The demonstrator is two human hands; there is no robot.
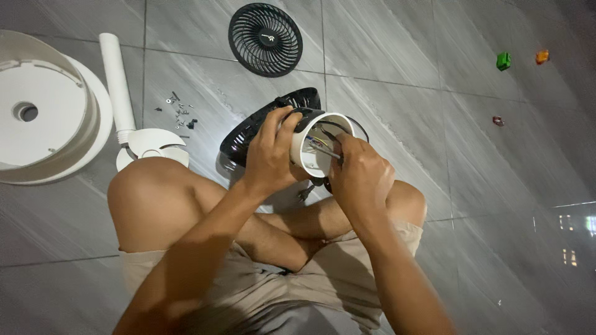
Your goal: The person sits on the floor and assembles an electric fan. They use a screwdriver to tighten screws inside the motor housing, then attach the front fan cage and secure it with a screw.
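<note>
On the floor, white base (43, 111) and loose screws (179, 111) are left aside while the white motor housing (310, 149) is gripped over the lap by left hand (270, 155), a screwdriver (329, 147) pinched in right hand (360, 177), so careful aiming's probably needed.
</note>
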